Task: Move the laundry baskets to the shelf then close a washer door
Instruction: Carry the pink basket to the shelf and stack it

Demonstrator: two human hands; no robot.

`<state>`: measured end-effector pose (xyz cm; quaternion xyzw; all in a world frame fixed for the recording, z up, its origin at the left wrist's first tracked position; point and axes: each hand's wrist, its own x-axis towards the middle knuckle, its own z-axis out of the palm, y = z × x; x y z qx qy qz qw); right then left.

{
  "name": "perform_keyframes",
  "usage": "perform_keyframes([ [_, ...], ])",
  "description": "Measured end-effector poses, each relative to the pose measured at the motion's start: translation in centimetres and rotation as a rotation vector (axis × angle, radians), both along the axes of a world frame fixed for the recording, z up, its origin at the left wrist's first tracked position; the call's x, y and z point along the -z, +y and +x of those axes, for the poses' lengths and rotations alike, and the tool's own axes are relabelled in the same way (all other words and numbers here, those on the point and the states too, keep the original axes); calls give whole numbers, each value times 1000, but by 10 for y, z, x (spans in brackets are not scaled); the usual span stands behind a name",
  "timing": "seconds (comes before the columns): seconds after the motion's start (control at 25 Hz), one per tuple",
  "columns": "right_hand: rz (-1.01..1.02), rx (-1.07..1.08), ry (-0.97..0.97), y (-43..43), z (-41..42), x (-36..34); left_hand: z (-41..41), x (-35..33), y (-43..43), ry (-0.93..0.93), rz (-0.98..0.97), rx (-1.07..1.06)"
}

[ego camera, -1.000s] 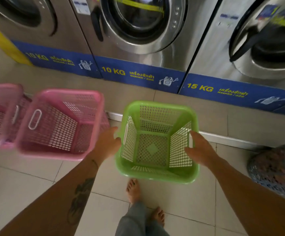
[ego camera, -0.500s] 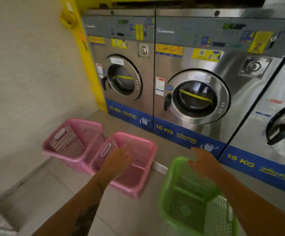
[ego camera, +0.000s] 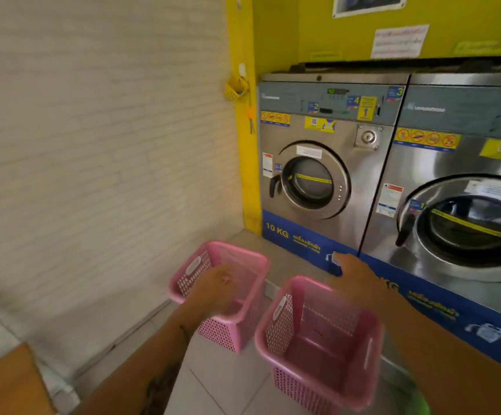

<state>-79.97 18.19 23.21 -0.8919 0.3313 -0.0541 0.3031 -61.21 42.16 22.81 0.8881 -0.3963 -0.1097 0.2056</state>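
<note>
Clearly the basket-gathering step is in hand, with the washer door left for later. From the head camera, two pink laundry baskets stand on the tiled floor just before the washers. The far pink basket (ego camera: 219, 292) sits at about 7 o'clock from the door of the left 10 KG washer (ego camera: 315, 181); the near pink basket (ego camera: 318, 342) is just beside it, toward 4 o'clock from it. The left hand (ego camera: 216, 286) hangs over the far basket's mouth, fingers loosely curled; whether it has hold of the rim I cannot tell through the blur. The right hand (ego camera: 354, 278) is spread open and empty, above the near basket's back rim at 12 o'clock, holding nothing. A sliver of green basket (ego camera: 420, 399) shows at 5 o'clock of the near basket. No shelf is visible. Next, I judge, each hand must close on a rim and lift.
</note>
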Motion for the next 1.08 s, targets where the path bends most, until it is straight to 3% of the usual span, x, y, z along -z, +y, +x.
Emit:
perform_keyframes([
  [0.16,35,13,40,23,68,2,67,5,20,35,-79,-95],
  [0.68,135,25,299,-16,270,88,255,86,-20,26,106,-104],
  [1.08,252,210,436,-59,408,241,449,250,-77,62,302,-11],
])
